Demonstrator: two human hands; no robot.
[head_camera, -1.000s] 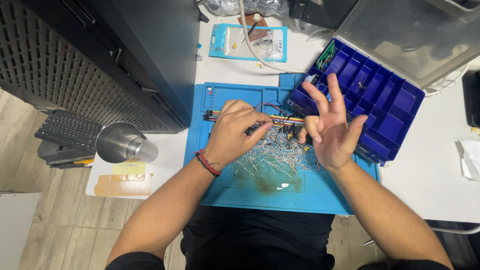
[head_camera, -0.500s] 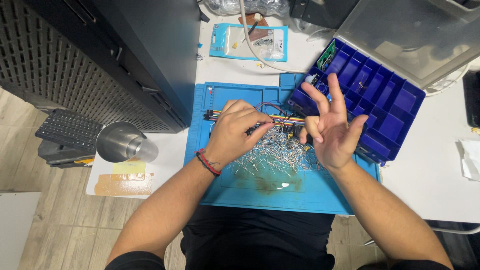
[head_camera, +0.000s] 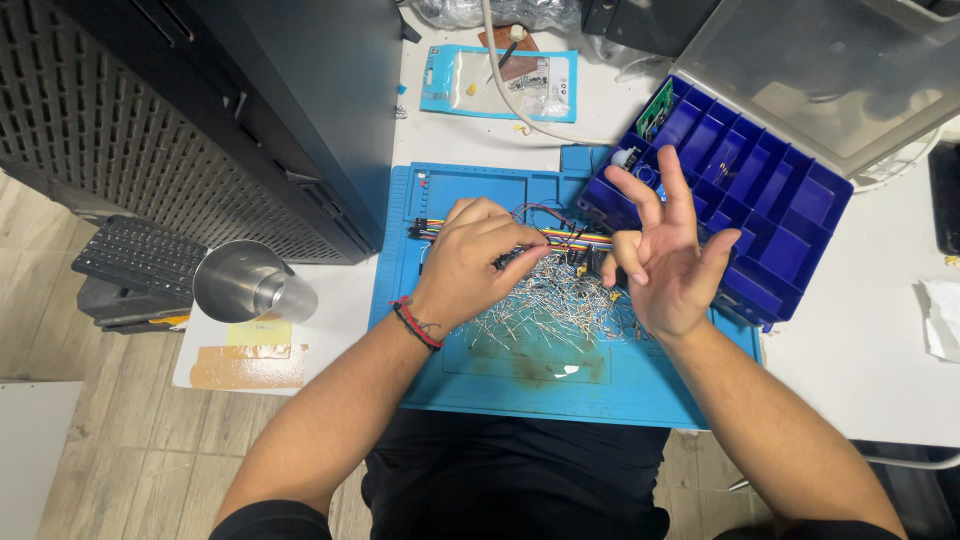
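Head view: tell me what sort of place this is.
Probably an electronics hobby or repair bench. A blue work mat holds a heap of small metal pins and multicoloured jumper wires; a blue compartment box stands open beside the right hand.

No visible change between frames.

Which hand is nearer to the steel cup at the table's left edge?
Left. The left hand rests on the blue mat over the jumper wires, just right of the steel cup. The right hand is raised farther right, by the blue compartment box.
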